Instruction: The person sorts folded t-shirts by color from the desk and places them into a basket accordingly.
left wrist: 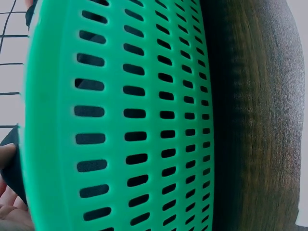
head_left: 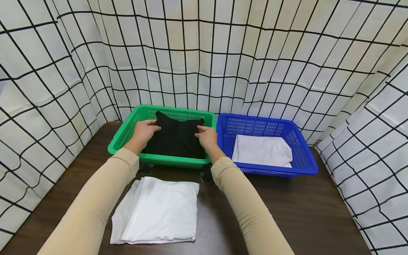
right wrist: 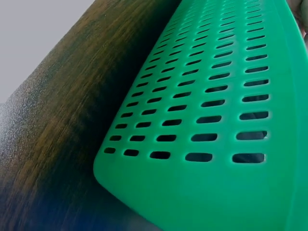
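Observation:
A black folded cloth [head_left: 178,138] lies in the green plastic basket [head_left: 165,161], its two upper corners raised. At its left corner my left hand [head_left: 145,132] pinches the fabric between thumb and fingers. My right hand [head_left: 207,138] pinches the opposite corner near the basket's right side. The left wrist view is mostly filled by the slotted basket wall [left wrist: 115,115], with part of the left hand [left wrist: 12,207] and a bit of black cloth [left wrist: 14,168] at its left edge. In the right wrist view the basket wall [right wrist: 207,106] hides most of the hand.
A blue basket [head_left: 299,156] holding a white folded cloth [head_left: 261,150] stands right beside the green one. Another folded white cloth [head_left: 162,210] lies on the dark wooden table [head_left: 287,209] between my forearms. A white curtain with black grid lines [head_left: 204,46] encloses the back and sides.

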{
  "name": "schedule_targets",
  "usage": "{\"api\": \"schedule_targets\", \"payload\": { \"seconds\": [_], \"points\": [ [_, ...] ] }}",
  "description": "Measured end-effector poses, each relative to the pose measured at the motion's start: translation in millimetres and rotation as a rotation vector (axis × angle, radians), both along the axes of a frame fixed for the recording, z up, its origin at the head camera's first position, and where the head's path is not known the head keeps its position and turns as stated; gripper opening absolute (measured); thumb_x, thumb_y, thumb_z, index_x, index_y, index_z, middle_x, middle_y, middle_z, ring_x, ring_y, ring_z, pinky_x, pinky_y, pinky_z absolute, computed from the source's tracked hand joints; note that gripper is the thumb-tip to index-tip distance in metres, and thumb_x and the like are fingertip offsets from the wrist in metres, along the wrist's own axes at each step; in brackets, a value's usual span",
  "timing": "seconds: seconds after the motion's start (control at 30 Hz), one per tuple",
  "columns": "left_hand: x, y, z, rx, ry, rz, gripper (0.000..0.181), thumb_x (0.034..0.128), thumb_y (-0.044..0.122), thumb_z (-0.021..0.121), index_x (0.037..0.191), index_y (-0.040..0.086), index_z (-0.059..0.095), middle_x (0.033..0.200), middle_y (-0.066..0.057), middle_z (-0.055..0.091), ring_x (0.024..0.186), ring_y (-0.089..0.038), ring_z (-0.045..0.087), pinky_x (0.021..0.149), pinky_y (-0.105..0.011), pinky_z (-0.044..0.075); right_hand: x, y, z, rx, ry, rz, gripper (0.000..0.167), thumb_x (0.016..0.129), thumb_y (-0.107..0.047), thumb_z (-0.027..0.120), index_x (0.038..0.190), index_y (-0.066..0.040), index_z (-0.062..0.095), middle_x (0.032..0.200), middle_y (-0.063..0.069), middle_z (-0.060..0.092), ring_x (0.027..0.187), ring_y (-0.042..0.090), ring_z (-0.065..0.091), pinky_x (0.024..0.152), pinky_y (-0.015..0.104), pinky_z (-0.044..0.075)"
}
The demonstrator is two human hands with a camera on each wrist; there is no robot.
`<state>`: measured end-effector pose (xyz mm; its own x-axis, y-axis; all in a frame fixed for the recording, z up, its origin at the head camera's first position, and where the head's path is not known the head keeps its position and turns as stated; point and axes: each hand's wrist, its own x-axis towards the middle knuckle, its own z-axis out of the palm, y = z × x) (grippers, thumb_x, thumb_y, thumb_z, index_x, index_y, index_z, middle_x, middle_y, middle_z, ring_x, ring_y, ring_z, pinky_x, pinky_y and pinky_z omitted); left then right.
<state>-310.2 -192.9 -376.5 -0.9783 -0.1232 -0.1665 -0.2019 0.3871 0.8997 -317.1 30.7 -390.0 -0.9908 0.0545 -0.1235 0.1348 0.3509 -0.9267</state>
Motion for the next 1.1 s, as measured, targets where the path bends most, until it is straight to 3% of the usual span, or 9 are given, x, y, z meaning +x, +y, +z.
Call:
{"api": "schedule_targets", "payload": {
  "seconds": [0.27, 0.57, 0.73, 0.87, 1.0, 1.1],
  "points": [
    [-3.2, -5.6, -5.0, -0.012, -0.03, -0.057, 0.06, 0.1042, 0.01, 0.045, 0.158, 0.006, 0.02, 0.162, -0.022, 0.025, 0.149, -0.041, 0.027, 0.121, -0.052, 0.03, 1.8, 1, 2.3, 0.138, -0.055, 0.102, 0.056, 0.096, -0.007, 0.063, 0.149, -0.006, 0.044, 0.154, 0.012, 0.046, 0.14, 0.031, 0.045, 0.114, 0.046, 0.042],
    [0.8, -12.9, -8.8, -0.04, -0.06, -0.017, 0.058, 0.1032, 0.008, 0.039, 0.158, 0.001, 0.018, 0.163, -0.026, 0.018, 0.148, -0.045, 0.025, 0.118, -0.056, 0.032, 4.9, -3, 3.2, 0.202, -0.149, 0.159, 0.066, 0.097, -0.009, 0.062, 0.154, -0.002, 0.031, 0.158, 0.016, 0.037, 0.142, 0.035, 0.042, 0.115, 0.047, 0.041],
    [1.9, -16.8, -9.8, -0.037, -0.081, 0.0, 0.056, 0.103, 0.008, 0.039, 0.156, -0.001, 0.022, 0.163, -0.027, 0.017, 0.148, -0.046, 0.024, 0.118, -0.055, 0.032, 5.4, -4, 2.2, 0.213, -0.148, 0.144, 0.066, 0.097, -0.01, 0.062, 0.154, 0.0, 0.03, 0.159, 0.017, 0.035, 0.143, 0.035, 0.041, 0.115, 0.048, 0.041],
    [3.5, -20.2, -10.1, -0.093, -0.134, -0.019, 0.057, 0.1025, 0.008, 0.04, 0.155, -0.004, 0.023, 0.162, -0.029, 0.016, 0.147, -0.047, 0.024, 0.118, -0.055, 0.033, 6.4, -5, 0.6, 0.241, -0.114, 0.121, 0.066, 0.098, -0.011, 0.061, 0.154, 0.001, 0.029, 0.159, 0.017, 0.035, 0.143, 0.035, 0.041, 0.114, 0.046, 0.042],
    [6.0, -23.6, -10.3, -0.164, -0.18, -0.065, 0.057, 0.102, 0.008, 0.041, 0.154, -0.007, 0.022, 0.16, -0.032, 0.019, 0.144, -0.049, 0.027, 0.116, -0.056, 0.035, 8.1, -8, -1.6, 0.312, -0.057, 0.116, 0.065, 0.1, -0.013, 0.059, 0.155, 0.0, 0.027, 0.16, 0.016, 0.034, 0.143, 0.033, 0.041, 0.113, 0.044, 0.043],
    [8.0, -26.5, -9.2, -0.242, -0.172, -0.109, 0.055, 0.1013, 0.006, 0.041, 0.151, -0.012, 0.025, 0.157, -0.035, 0.024, 0.141, -0.05, 0.032, 0.113, -0.056, 0.039, 9.1, -10, -3.0, 0.319, -0.036, 0.123, 0.064, 0.1, -0.013, 0.058, 0.155, 0.0, 0.028, 0.16, 0.016, 0.034, 0.144, 0.032, 0.04, 0.114, 0.043, 0.043]
  ]
}}
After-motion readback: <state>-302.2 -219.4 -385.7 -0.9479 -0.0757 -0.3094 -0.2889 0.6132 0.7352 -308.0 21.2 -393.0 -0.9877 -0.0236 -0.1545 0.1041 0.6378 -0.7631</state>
